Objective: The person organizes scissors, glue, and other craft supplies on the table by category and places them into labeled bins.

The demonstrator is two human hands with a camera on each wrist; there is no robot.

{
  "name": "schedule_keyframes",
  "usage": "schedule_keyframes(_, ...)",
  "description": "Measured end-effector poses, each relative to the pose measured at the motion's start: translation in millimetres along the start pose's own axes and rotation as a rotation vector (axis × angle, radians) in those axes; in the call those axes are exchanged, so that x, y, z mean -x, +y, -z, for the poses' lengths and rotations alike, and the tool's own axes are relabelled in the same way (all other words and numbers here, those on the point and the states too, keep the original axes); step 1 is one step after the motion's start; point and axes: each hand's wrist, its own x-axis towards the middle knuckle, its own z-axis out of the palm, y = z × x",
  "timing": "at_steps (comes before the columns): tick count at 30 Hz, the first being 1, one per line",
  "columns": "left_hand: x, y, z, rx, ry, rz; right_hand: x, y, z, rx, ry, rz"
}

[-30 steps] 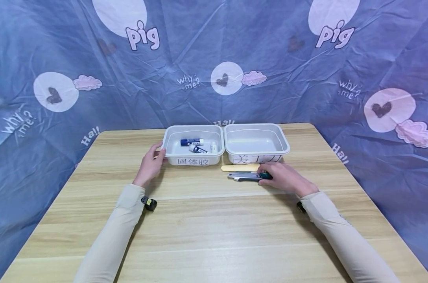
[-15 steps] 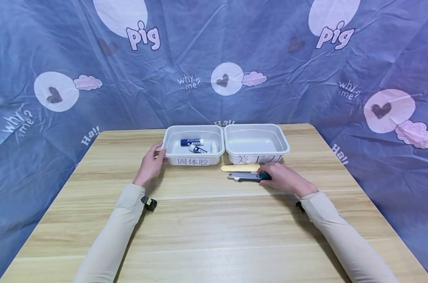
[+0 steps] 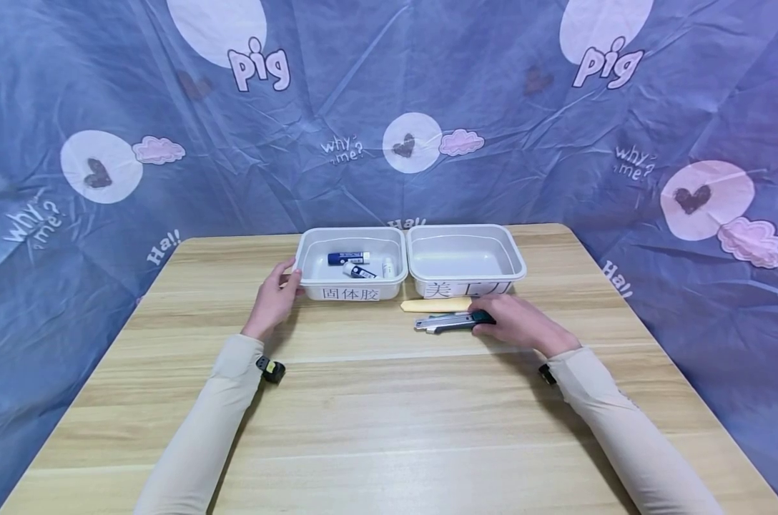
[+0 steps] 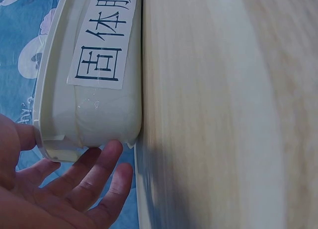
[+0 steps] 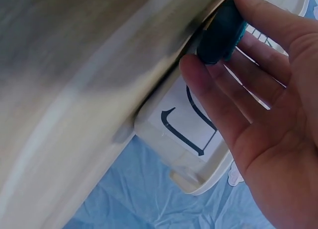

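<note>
In the head view my right hand (image 3: 516, 323) grips the dark green end of a utility knife (image 3: 450, 323), whose grey front end points left. The right wrist view shows that green end (image 5: 221, 33) between thumb and fingers. A slim yellow thing (image 3: 435, 305) with a tapered end lies just behind the knife, its right end hidden by the hand. At the left, my left hand (image 3: 276, 297) holds the side of a white plastic box (image 3: 308, 293). Its thumb is at the rim and its fingertips (image 4: 115, 148) are against the outer wall. Glue sticks (image 3: 348, 258) lie inside this box.
A second white box (image 3: 466, 277) stands right of the first, rims close together, with nothing visible inside. Both carry paper labels (image 3: 350, 294) in front. They stand near the back edge of the wooden table (image 3: 389, 422), before a blue printed cloth (image 3: 337, 93).
The utility knife has shifted slightly forward from the yellow thing and turned a little, with the right hand holding it. The left hand and both boxes look the same.
</note>
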Motion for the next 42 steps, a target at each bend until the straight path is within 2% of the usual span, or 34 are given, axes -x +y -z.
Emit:
schedule_keyframes(15, -1.3, -1.2, 0.0, -0.005, 0.0, -0.002, -7, -8, 12, 0.026, 0.072, 0.082)
schedule_keyframes(25, 0.2, -0.2, 0.5, -0.001, -0.003, 0.006, -11, -12, 22, 0.003, 0.103, 0.109)
schedule_keyframes(42, 0.2, 0.4, 0.7, -0.011, -0.003, 0.008, -16, -16, 44, 0.008, 0.16, 0.066)
